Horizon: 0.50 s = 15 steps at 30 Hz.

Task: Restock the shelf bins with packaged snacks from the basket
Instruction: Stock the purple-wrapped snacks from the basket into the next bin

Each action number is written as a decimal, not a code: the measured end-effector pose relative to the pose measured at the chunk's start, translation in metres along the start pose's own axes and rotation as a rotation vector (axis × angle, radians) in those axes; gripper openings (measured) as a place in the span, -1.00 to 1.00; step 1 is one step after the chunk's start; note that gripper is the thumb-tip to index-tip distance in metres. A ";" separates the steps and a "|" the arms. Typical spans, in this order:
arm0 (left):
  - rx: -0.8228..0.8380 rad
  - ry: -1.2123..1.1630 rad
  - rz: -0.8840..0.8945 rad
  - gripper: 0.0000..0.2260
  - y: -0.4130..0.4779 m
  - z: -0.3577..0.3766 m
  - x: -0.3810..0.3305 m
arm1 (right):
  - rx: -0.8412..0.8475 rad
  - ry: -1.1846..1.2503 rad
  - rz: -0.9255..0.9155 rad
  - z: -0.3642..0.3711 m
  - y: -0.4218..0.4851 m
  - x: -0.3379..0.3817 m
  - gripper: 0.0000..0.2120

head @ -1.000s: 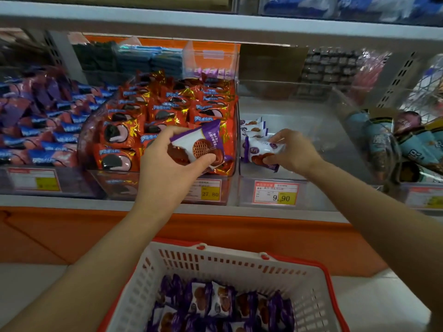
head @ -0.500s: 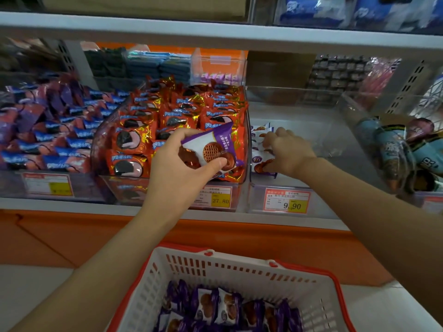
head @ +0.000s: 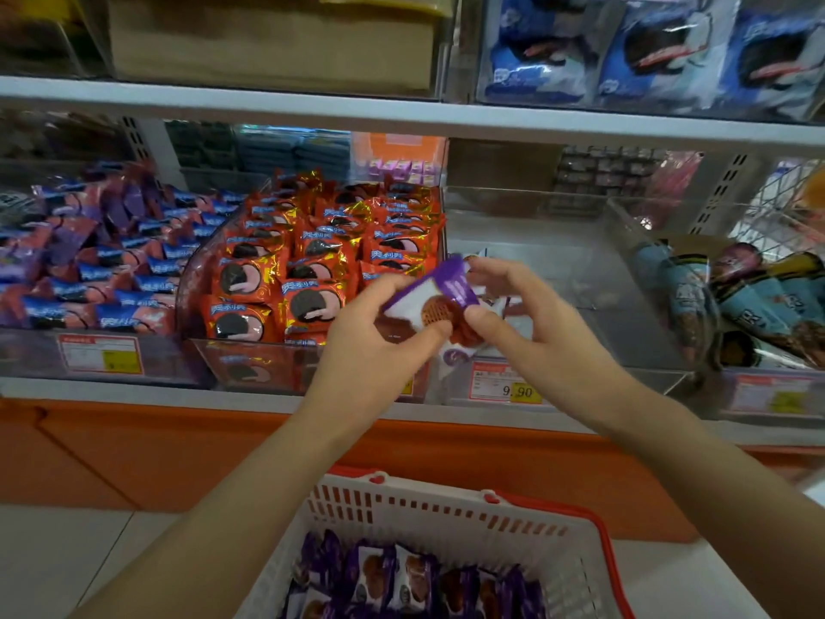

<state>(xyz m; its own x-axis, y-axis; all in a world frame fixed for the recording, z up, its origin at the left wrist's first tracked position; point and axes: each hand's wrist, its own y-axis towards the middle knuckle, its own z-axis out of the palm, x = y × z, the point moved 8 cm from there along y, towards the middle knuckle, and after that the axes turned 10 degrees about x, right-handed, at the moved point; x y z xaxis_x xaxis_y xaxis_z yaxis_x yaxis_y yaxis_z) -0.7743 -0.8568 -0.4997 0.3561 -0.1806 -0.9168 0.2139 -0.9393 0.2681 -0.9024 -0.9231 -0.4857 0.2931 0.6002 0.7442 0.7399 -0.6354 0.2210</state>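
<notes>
A: Where's the snack packet (head: pixel 431 301)?

B: In the air, in front of the shelf edge (head: pixel 134 390). It sits across the seam between the bin of orange packs (head: pixel 312 270) and the clear bin (head: pixel 580 283), just above the 9.90 price tag (head: pixel 509 388).

A: Orientation?

B: Long axis is diagonal, lower left to upper right. The purple end is up and right, toward the clear bin. The printed face with the waffle picture is toward the camera. It's tilted, not level.

A: Grip?

B: Left hand (head: pixel 379 346) clamps the lower-left end, thumb on the front face, fingers wrapped behind. Right hand (head: pixel 531 332) has its thumb tip touching the lower-right corner, fingers loosely curved above and behind the purple end. That side is blurred, so I can't tell if it's pinching or only touching.

A: Anything in the clear bin?

B: A few matching packets (head: pixel 455 355) in its front left corner, partly hidden by the hands.

A: Basket?

B: The basket (head: pixel 446 507) is white with a red rim, below the hands at the bottom of the view. Purple packets (head: pixel 402 574) of the same kind lie in it, facing mixed ways.
</notes>
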 end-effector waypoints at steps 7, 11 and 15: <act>0.112 0.235 0.074 -0.53 0.008 0.017 -0.017 | 0.140 -0.296 -0.085 0.001 -0.006 0.011 -0.57; 0.086 0.569 0.263 -0.68 0.008 0.023 -0.018 | -0.015 -0.105 0.069 -0.018 -0.002 -0.019 -0.71; 0.132 1.050 0.341 -0.62 -0.004 0.035 0.015 | -0.226 -0.130 0.223 -0.048 0.006 -0.055 -0.69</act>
<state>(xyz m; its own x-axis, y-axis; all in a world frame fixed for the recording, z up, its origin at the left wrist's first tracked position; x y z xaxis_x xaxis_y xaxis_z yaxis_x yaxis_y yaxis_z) -0.8014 -0.8658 -0.5249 0.9843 -0.1578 -0.0786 -0.1184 -0.9223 0.3679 -0.9432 -0.9832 -0.4956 0.5183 0.4824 0.7062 0.5007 -0.8406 0.2067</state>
